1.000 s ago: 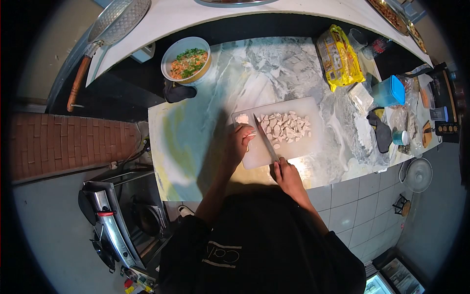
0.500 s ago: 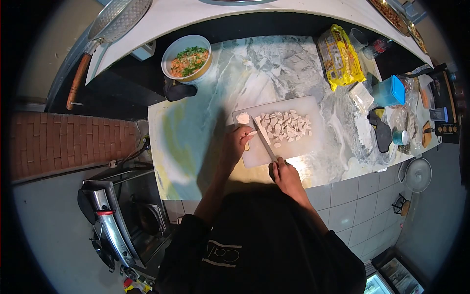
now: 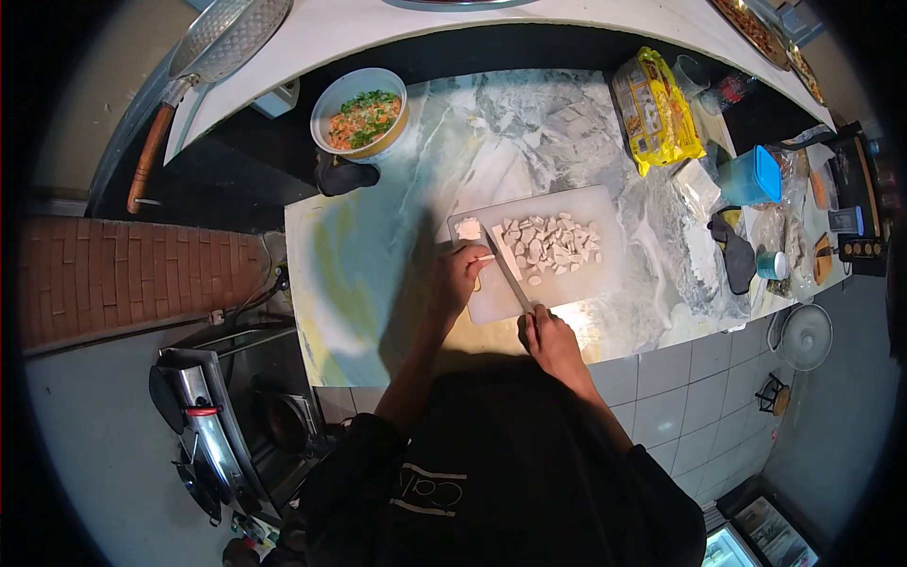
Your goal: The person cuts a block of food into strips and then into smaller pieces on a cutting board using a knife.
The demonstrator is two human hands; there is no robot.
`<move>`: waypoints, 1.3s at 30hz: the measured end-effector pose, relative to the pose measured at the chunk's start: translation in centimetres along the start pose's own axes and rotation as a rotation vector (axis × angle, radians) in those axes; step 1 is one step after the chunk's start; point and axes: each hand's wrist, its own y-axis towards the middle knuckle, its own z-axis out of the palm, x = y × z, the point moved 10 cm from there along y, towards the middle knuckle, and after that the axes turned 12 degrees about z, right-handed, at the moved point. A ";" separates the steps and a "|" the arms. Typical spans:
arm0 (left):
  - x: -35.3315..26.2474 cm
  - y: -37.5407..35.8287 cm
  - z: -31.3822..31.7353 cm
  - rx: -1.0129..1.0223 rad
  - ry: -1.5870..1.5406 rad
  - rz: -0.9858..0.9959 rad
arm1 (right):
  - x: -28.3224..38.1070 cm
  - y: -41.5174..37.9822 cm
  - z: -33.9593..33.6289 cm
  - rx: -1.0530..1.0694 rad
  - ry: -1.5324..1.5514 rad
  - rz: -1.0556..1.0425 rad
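the pale strip (image 3: 484, 257) being cut lies on the near-left part of the white cutting board (image 3: 605, 274), which sits on the marbled counter (image 3: 397, 236) directly in front of the person. the left hand (image 3: 457, 280) has its fingers curled and pressed together on the strip, pinning it flat to the board. the right hand (image 3: 548, 338) is closed around the handle of the knife (image 3: 508, 265), whose blade runs diagonally across the board just beside the left fingertips.

for a clean cut, the left fingertips should probably stay tucked back from the blade, with the edge brought straight down and the strip fed in even steps so the pieces match.

the cut pieces (image 3: 550, 241) are small, pale, roughly flat chunks heaped loosely to the right of the blade; a separate white lump (image 3: 469, 228) rests at the far-left corner of the board. the board is smooth, rectangular, with rounded corners. the counter surface is glossy, veined grey and white.

further out: a round bowl (image 3: 360, 114) of chopped orange and green filling, a crinkled yellow packet (image 3: 654, 109), a blue lidded container (image 3: 751, 176).
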 end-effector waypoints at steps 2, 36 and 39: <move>0.1 0.2 -0.2 0.001 0.011 -0.021 | 0.0 0.0 -0.1 -0.023 0.024 0.001; -2.8 2.8 -0.2 -0.038 0.202 0.097 | -1.1 0.7 -0.5 -0.109 0.146 0.030; -2.3 3.1 1.1 0.026 0.164 0.045 | -1.4 0.7 -0.5 -0.155 0.164 0.000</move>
